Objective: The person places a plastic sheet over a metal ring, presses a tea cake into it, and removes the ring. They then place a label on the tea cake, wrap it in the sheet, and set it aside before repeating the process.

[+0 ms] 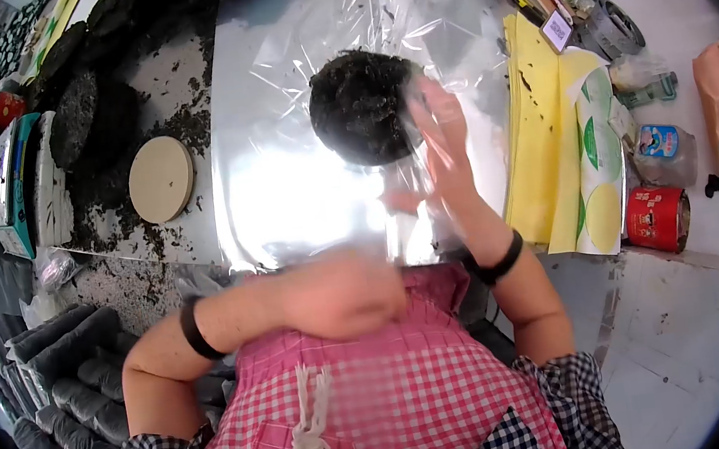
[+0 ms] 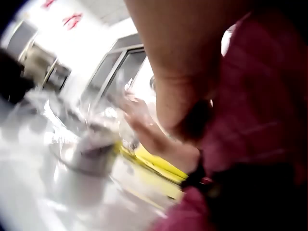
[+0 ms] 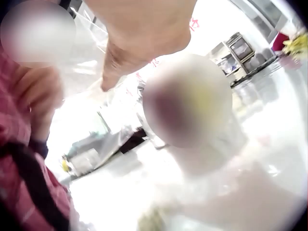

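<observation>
Silvery worktop (image 1: 257, 161) glared; right hand (image 1: 450, 155) spread at dark compacted cake (image 1: 360, 108); left hand (image 1: 346, 296) blurred, grip indeterminate; clear film (image 1: 451, 16), if snagged by fingers, risked crumbling cake's edge

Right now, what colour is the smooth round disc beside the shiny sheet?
Pale beige disc, clearest in the head view.

Clear, glossy plastic film (image 1: 270, 78) lay creased over a smooth, shiny surface. The dark round mass (image 1: 355, 113) looked rough, the pale disc (image 1: 161, 180) smooth and matt, the checked apron (image 1: 399, 399) woven cloth.
</observation>
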A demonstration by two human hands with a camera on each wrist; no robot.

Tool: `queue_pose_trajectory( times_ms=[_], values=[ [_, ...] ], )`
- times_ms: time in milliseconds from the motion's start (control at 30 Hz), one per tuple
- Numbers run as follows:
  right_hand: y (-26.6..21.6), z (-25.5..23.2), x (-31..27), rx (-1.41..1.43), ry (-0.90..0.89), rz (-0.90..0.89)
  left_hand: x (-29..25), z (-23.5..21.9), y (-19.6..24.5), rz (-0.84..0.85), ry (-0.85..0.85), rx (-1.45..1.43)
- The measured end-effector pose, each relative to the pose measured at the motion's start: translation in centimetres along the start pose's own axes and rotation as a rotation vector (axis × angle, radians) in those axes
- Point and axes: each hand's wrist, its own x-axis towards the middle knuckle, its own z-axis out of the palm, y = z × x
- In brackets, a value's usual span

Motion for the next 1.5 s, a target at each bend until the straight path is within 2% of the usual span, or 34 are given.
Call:
queue_pose_trajectory(
  times_ms=[67, 100, 133, 167, 200, 233, 300, 333, 367, 467, 500, 567, 600, 633, 667, 700, 733, 767, 867, 900, 933, 967, 1000, 1033, 1100, 1167, 1200, 1233, 1300, 1333, 1367, 1400, 1467, 1500],
  values=[
    [-0.5, 1.9, 2.9, -0.267, 0.030, 0.146, -0.4, 2.7, -0.4, -0.400, 0.138, 0.111],
    [1.1, 2.1, 3.3, 0.014, -0.066, 0.510, -0.6, 3.3, -1.6, -0.598, 0.210, 0.182],
    [2.3, 2.2, 4.0, 0.298, -0.164, 0.868, -0.5, 2.8, -3.4, -0.673, 0.518, 0.400],
    [2.7, 2.8, 4.6, 0.004, -0.326, 0.803, -0.8, 1.9, -4.7, -0.676, 0.730, 0.512],
    [2.2, 4.0, 5.4, -0.292, -0.485, 0.730, -1.7, 1.2, -8.0, -0.623, 0.784, 0.692],
    [1.9, 4.6, 5.7, -0.585, -0.641, 0.645, -1.4, 1.0, -10.0, -0.473, 1.003, 0.572],
    [2.5, 4.1, 5.3, -0.465, -0.740, 0.454, 1.9, -2.5, -11.7, -0.341, 1.037, 0.211],
    [3.1, 3.8, 5.4, -0.407, -0.787, 0.346, 2.7, -3.1, -12.3, -0.339, 1.096, 0.229],
    [3.9, 3.5, 4.5, -0.192, -0.682, 0.359, 3.4, -3.6, -13.0, -0.338, 1.155, 0.247],
    [3.1, 2.8, 5.3, -0.118, -0.833, 0.503, 4.1, -4.7, -13.0, -0.491, 1.181, 0.275],
    [2.0, 3.3, 5.9, -0.225, -0.794, 0.637, 3.7, -4.6, -11.3, -0.563, 1.171, 0.297],
    [3.0, 3.4, 5.5, -0.195, -0.757, 0.691, 1.4, -3.5, -10.3, -0.658, 1.172, 0.361],
    [3.6, 3.6, 5.7, -0.177, -0.736, 0.711, -0.9, -0.8, -14.3, -0.438, 1.278, 0.211],
    [3.1, 3.7, 6.4, -0.208, -0.824, 0.770, -1.8, -2.3, -14.2, -0.398, 1.154, -0.008],
    [2.6, 4.5, 6.2, -0.263, -0.862, 0.718, -1.8, -2.9, -14.1, -0.369, 1.137, -0.302],
    [1.6, 5.7, 5.5, -0.309, -0.915, 0.672, -1.6, -3.7, -13.7, -0.354, 1.134, -0.591],
    [0.9, 6.3, 5.1, -0.361, -0.960, 0.613, 0.5, -5.9, -12.6, -0.319, 1.236, -0.943],
    [0.2, 6.0, 5.5, -0.222, -0.978, 0.649, 2.9, -7.1, -11.7, -0.462, 1.303, -0.692],
    [-2.1, 1.0, 5.3, -0.130, -0.637, 0.389, 3.4, -7.8, -13.4, -0.571, 1.151, -0.202],
    [-3.3, -2.1, 5.1, -0.148, -0.495, 0.252, 3.6, -7.5, -13.2, -0.435, 1.234, -0.321],
    [-3.7, -5.1, 4.7, -0.084, -0.486, 0.668, 3.2, -7.6, -13.3, -0.450, 1.173, -0.081],
    [-2.7, -6.9, 4.8, -0.117, -0.333, 0.998, 2.8, -7.7, -13.4, -0.464, 1.101, 0.160],
    [2.0, -7.8, 2.3, -0.139, -0.193, 0.864, 2.4, -8.1, -13.5, -0.476, 1.002, 0.402],
    [4.6, -6.7, 3.7, 0.237, -0.115, 0.872, 2.9, -8.0, -13.3, -0.414, 1.062, 0.346],
    [5.7, -3.8, 5.6, 0.596, -0.088, 0.754, 2.6, -8.5, -12.8, -0.401, 0.940, 0.471],
    [4.1, -1.2, 9.0, 0.371, -0.352, 0.288, 2.4, -9.6, -12.3, -0.368, 0.921, 0.687],
    [3.0, -0.7, 9.7, 0.144, -0.527, -0.053, 2.4, -9.2, -12.2, -0.380, 0.935, 0.728],
    [3.0, 0.2, 8.0, 0.171, -0.537, -0.056, 2.8, -8.7, -12.2, -0.386, 0.950, 0.768],
    [2.5, 1.1, 6.3, -0.083, -0.567, 0.072, 3.0, -8.2, -13.5, -0.294, 0.975, 0.826],
    [2.3, 1.6, 5.5, -0.210, -0.576, 0.141, 3.4, -8.5, -12.8, -0.275, 0.859, 0.717],
    [2.8, 2.6, 4.9, -0.237, -0.478, 0.229, 3.8, -9.0, -11.7, -0.248, 0.738, 0.605],
    [2.9, 2.5, 5.8, -0.133, -0.441, 0.413, 4.3, -9.5, -10.5, -0.220, 0.618, 0.494],
    [2.7, 2.3, 7.9, 0.092, -0.352, 0.763, 4.7, -9.8, -9.5, -0.277, 0.562, 0.528],
    [2.4, 2.6, 6.8, 0.158, -0.127, 0.701, 5.2, -9.6, -9.5, -0.340, 0.526, 0.575]
  ],
)
